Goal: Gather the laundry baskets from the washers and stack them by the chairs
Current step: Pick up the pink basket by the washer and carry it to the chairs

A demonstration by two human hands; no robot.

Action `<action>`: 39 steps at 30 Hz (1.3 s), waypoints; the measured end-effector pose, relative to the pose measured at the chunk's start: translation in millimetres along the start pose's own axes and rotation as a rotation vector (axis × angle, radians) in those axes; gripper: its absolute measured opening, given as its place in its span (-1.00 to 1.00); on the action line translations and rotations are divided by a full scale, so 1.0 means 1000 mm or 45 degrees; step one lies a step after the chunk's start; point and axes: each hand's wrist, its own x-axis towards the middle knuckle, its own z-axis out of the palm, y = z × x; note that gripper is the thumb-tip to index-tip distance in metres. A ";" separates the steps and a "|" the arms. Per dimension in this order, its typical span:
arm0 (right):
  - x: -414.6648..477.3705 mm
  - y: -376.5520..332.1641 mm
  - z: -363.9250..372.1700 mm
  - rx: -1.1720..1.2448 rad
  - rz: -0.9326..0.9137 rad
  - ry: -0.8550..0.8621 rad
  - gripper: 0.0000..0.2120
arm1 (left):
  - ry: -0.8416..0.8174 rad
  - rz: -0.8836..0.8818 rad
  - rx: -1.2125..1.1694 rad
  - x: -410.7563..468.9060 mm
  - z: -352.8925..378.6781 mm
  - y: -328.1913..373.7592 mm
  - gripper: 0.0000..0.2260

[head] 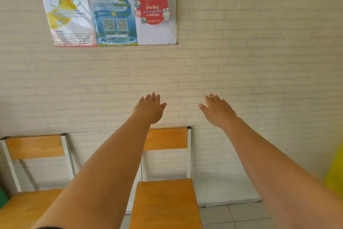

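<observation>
Both my arms stretch forward toward a pale brick wall. My left hand (150, 108) and my right hand (217, 110) are held flat with fingers apart and hold nothing. Below them stand two wooden chairs with white metal frames: one (165, 201) straight under my hands, the other (27, 204) at the lower left, partly covered by my left forearm. No laundry basket or washer shows clearly. A blurred yellow shape (336, 171) sits at the right edge, and I cannot tell what it is.
Three posters (111, 11) hang on the wall (259, 61) at the upper left. Grey floor tiles (232, 215) show to the right of the middle chair. A green sliver (2, 197) sits at the left edge.
</observation>
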 end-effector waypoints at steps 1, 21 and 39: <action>-0.006 0.004 0.003 -0.005 0.031 -0.008 -0.42 | -0.018 0.017 0.015 0.000 0.005 0.004 -0.47; -0.202 0.200 0.100 0.081 0.753 -0.202 -0.43 | -0.402 0.631 -0.161 -0.031 0.179 0.215 -0.43; -0.394 0.431 0.111 0.261 1.334 -0.052 -0.69 | -0.669 1.025 -0.318 -0.083 0.278 0.529 -0.48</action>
